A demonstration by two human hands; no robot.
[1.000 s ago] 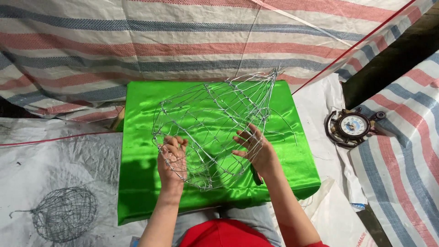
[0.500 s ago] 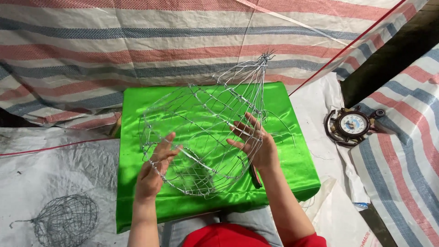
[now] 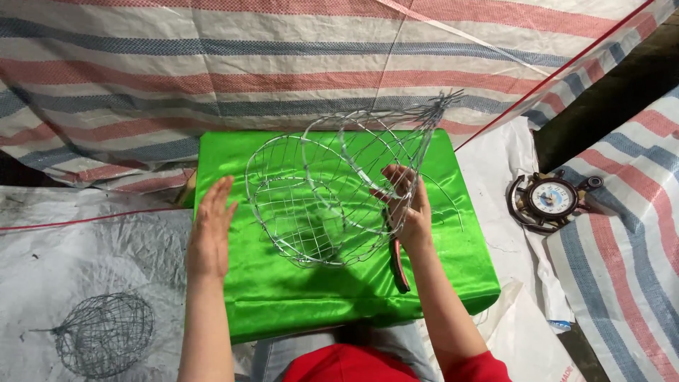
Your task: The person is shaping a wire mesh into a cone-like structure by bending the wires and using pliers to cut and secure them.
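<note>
A cone-shaped wire mesh cage (image 3: 332, 184) is held tilted above a block covered in shiny green cloth (image 3: 283, 297), its wide mouth toward me and its twisted tip pointing up and right. My right hand (image 3: 407, 205) grips the cage's wires on its right side. My left hand (image 3: 212, 226) is flat and open just left of the cage's rim, not clearly touching it. A pair of red-handled pliers (image 3: 398, 265) lies on the green cloth under my right wrist.
A round dark wire ball cage (image 3: 106, 334) lies on the grey tarp at lower left. A small ornate clock (image 3: 552, 201) rests on the white sheet at right. Striped tarp (image 3: 212, 78) hangs behind the block. Loose wires (image 3: 449, 198) lie on the cloth.
The cage has been turned and lifted, its mouth now facing me. My left hand has let go of the wires and moved out to the left, fingers straight.
</note>
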